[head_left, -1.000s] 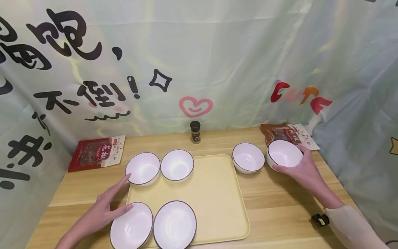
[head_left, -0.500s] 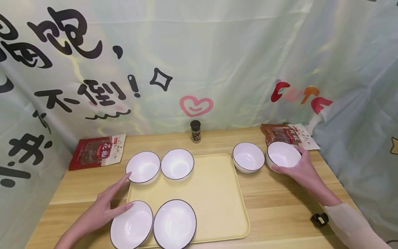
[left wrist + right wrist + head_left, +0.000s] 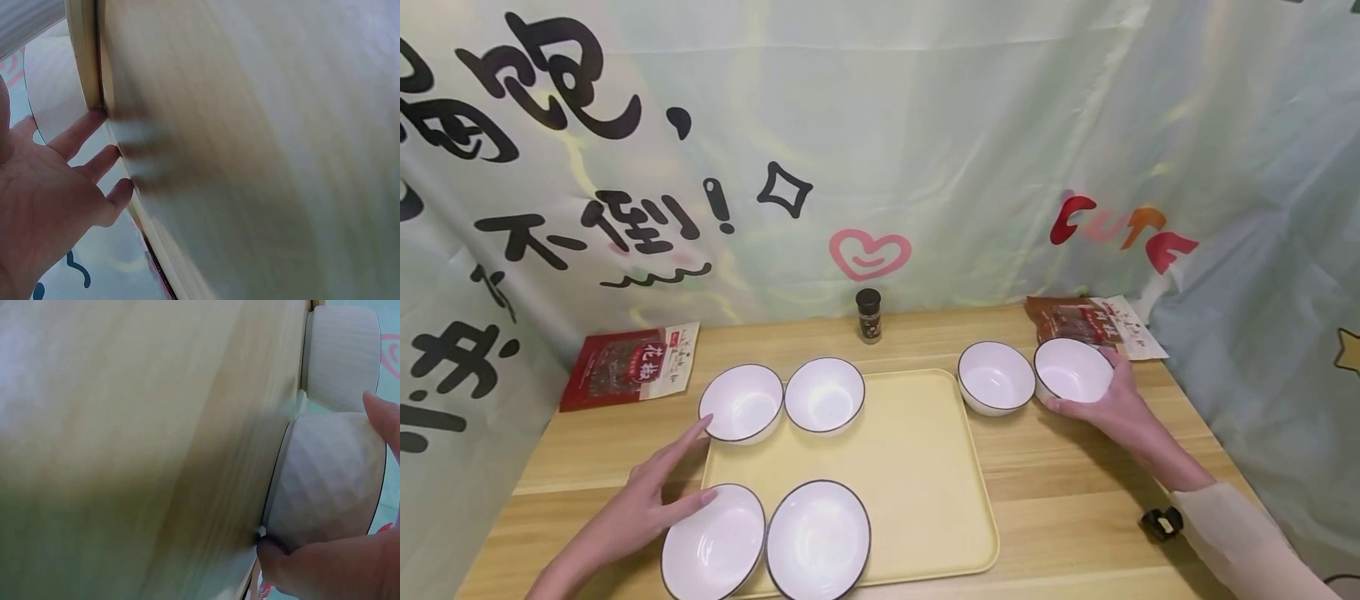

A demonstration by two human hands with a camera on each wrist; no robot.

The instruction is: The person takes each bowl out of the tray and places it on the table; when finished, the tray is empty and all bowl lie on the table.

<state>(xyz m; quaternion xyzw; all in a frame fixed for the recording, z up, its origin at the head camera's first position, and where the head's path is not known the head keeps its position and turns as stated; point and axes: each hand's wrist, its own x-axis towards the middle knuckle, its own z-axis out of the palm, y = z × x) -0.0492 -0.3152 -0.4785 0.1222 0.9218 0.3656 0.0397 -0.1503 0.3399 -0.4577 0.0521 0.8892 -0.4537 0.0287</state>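
My right hand (image 3: 1126,410) grips a white, dark-rimmed bowl (image 3: 1072,371) by its right side, thumb at the front and fingers behind. In the right wrist view this bowl (image 3: 328,478) has a faceted outer wall and stands upright on the table. Just left of it is a similar bowl (image 3: 996,377). At the left, my left hand (image 3: 636,504) is spread with fingers extended, its index fingertip at a back bowl (image 3: 742,403) and its thumb at a front bowl (image 3: 713,542). In the left wrist view, the other fingertips of the hand (image 3: 56,194) meet the table surface.
A cream tray (image 3: 925,492) lies mid-table under or beside another back bowl (image 3: 825,395) and front bowl (image 3: 818,540). A black-capped spice jar (image 3: 868,317) stands at the back. Seasoning packets lie in the corners: one red (image 3: 625,367), one brown (image 3: 1086,321). Curtains enclose the table.
My right hand has slid its bowl slightly left, closer to the neighbouring bowl. The left hand stays in place, and the view shifts a little.
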